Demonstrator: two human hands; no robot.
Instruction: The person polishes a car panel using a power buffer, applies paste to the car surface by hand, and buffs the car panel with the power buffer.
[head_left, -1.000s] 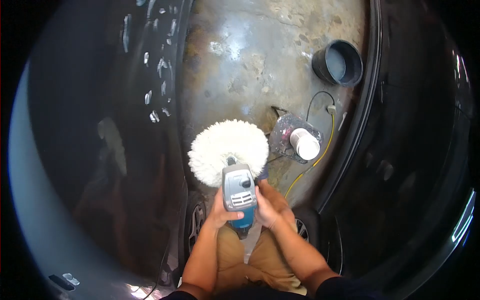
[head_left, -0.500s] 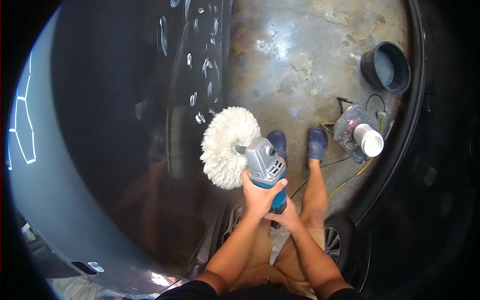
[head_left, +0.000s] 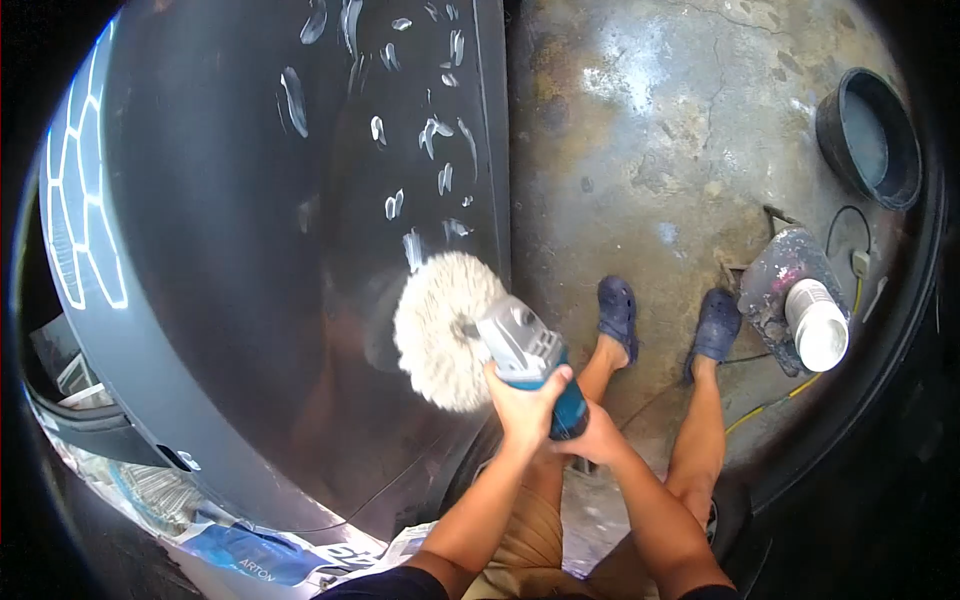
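Note:
A power polisher (head_left: 520,340) with a grey head and blue body carries a fluffy white wool pad (head_left: 440,325). My left hand (head_left: 525,405) is wrapped round the body just behind the grey head, and my right hand (head_left: 592,435) grips its rear end. The pad is tilted, its face turned to the dark car panel (head_left: 270,220); whether it touches the surface I cannot tell. White smears of compound (head_left: 436,132) dot the panel beyond the pad, some right at its upper edge.
On the right, a white container (head_left: 815,325) lies tilted or stands on a stained stool (head_left: 785,270). A black bucket (head_left: 870,140) is behind it. A yellow cable (head_left: 775,405) crosses the concrete floor (head_left: 650,190). Printed sheets (head_left: 250,552) cover the lower left; another dark car borders the right.
The view has turned toward the left panel. The polisher has moved from over the gap between the cars to the panel, its pad now tilted against or close to it. Both hands keep their hold.

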